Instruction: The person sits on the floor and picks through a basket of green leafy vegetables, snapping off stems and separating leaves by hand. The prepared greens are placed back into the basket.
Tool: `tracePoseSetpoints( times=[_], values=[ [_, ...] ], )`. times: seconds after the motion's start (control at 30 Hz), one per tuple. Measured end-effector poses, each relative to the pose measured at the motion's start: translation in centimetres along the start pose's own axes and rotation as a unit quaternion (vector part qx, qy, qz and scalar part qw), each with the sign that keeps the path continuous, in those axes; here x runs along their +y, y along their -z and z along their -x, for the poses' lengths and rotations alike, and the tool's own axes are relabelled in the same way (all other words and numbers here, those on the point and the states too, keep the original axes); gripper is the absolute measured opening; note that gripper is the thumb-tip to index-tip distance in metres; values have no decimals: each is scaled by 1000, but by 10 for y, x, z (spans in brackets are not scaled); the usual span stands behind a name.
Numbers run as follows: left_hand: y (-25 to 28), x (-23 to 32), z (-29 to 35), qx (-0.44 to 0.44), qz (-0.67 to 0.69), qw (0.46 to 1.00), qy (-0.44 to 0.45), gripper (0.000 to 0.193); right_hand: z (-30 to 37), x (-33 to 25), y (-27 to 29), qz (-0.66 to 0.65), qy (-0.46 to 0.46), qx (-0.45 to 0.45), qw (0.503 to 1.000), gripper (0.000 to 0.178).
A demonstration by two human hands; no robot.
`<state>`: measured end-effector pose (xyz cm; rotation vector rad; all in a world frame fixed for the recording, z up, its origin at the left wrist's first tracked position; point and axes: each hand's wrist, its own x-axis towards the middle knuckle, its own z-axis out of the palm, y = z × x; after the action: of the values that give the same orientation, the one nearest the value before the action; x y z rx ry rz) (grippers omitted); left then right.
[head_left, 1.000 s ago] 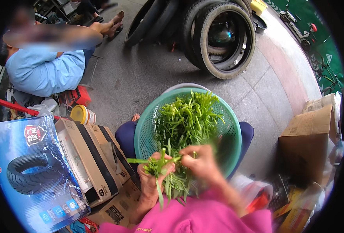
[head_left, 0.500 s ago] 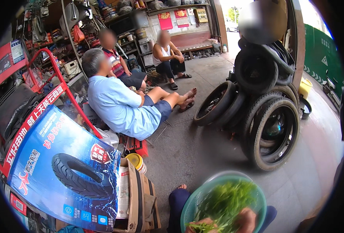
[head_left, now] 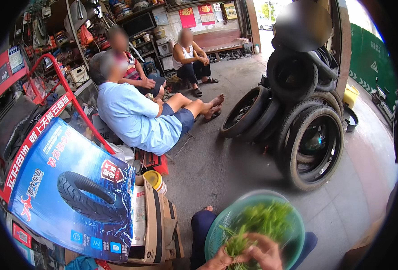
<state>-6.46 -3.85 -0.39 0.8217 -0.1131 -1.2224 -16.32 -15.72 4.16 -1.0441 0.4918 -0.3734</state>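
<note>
A green plastic colander basket (head_left: 211, 237) sits between my knees at the lower middle. Feathery leafy greens (head_left: 271, 219) lie in it, slightly blurred. Over its near side, my left hand (head_left: 223, 259) grips a small bunch of the same greens (head_left: 236, 243) by the stems. My right hand (head_left: 265, 253) meets the bunch from the right, its fingers bent and closed on the stems. Some stems hang below my hands. The palms and part of the stems are hidden by the fingers.
Several tyres (head_left: 318, 148) are stacked ahead on the right. A cardboard box (head_left: 156, 225) and a lidded bucket (head_left: 154, 179) stand to my left beside a blue tyre poster (head_left: 73, 193). A person in a light blue shirt (head_left: 127, 117) sits nearby, with two others farther back.
My hands have come up and together, and the bunch now shows plainly between them over the basket's near side. The whole view has shifted slightly.
</note>
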Motion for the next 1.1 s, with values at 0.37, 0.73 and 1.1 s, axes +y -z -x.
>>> tracePoseSetpoints(
  times=[0.37, 0.73, 1.1],
  values=[
    [18, 56, -10, 57, -91, 994, -23, 52, 2, -36, 18, 306, 183, 38, 934, 48],
    [66, 96, -14, 41, 293, 942, -158, 38, -4, 30, 31, 408, 10, 40, 912, 35],
    [85, 131, -20, -81, 219, 934, -269, 42, -10, 116, 21, 686, 71, -76, 720, 56]
  ],
)
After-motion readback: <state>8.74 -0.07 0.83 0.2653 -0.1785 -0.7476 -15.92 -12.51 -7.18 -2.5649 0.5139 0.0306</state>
